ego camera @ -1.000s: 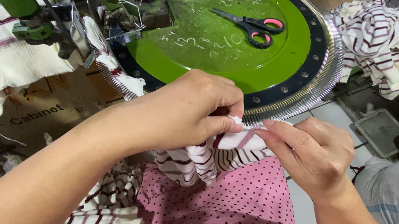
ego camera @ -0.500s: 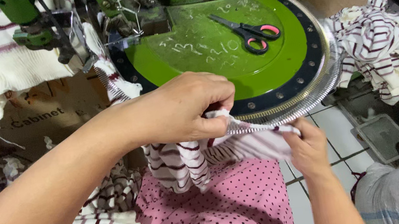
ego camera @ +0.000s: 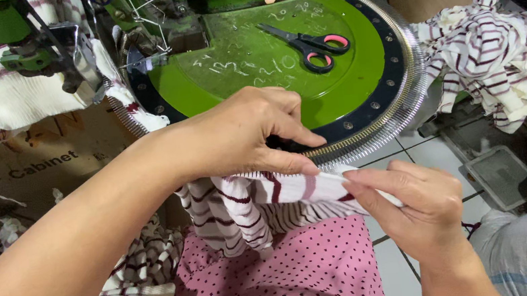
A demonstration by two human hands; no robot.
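From the head view, the work in hand looks like hooking the edge of a striped knit piece [ego camera: 263, 199] onto the ring of fine points [ego camera: 402, 116] that runs round the rim of a green round dial machine [ego camera: 280, 64]. The left hand [ego camera: 248, 133] is closed in a pinch, thumb and fingertips pressing the white and maroon fabric edge down against the points just under its fingers. The right hand [ego camera: 414, 206], below and to the right of the left, is also closed, gripping the free end of the same edge between thumb and forefinger and drawing it taut along the rim. The cloth therefore sits between both hands, its bulk hanging down beneath the left wrist over a pink dotted lap [ego camera: 280, 275].

My judgement is that the step is part done: the stretch between the two hands lies by the points but may not be seated. The next move seems to call for an even pull and a careful press, stitch by stitch, with fingertips kept off the sharp tips.

Beyond the left hand, black scissors with pink handles [ego camera: 311, 47] lie on the green plate. Well to the right of the right hand sits a heap of striped pieces [ego camera: 503, 62]. Below that hand is white tiled floor [ego camera: 393, 253], and left of the left arm a brown cardboard box [ego camera: 29, 172].
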